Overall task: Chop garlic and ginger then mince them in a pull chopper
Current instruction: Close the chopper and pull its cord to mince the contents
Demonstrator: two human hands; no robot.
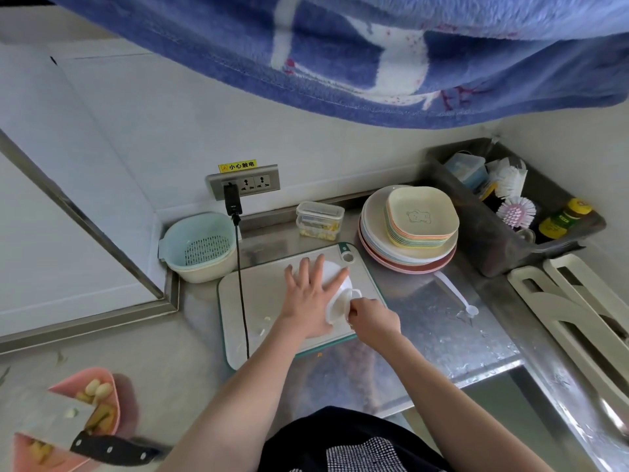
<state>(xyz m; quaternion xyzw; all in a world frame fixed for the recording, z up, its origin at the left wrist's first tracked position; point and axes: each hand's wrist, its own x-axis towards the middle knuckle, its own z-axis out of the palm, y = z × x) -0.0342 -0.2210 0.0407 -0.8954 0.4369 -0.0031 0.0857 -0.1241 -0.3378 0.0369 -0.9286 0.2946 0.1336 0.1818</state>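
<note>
Your left grip lies flat with fingers spread on the lid of the white chopper, pressing it down on the board. Your right grip is curled, pinching the pull handle at the chopper's near right side. The chopper sits toward the board's far right corner, just inside the hanging hole, and close to the board's right edge. A few pale bits lie on the board to the left of your left wrist.

A black cable runs down from the plug in the wall socket and crosses the board's left half, so that side has less free room. Left of the board, against the wall, a colander bowl stands just beside the board's far left corner. Behind the board a small lidded box sits near the wall. Stacked plates stand just right of the board's far corner. A white spoon lies on the wet steel counter to your right, apart from the board. The counter's front edge runs just below your right forearm.

At the near left, a knife rests across a pink dish holding garlic cloves and ginger pieces, well apart from the board.
</note>
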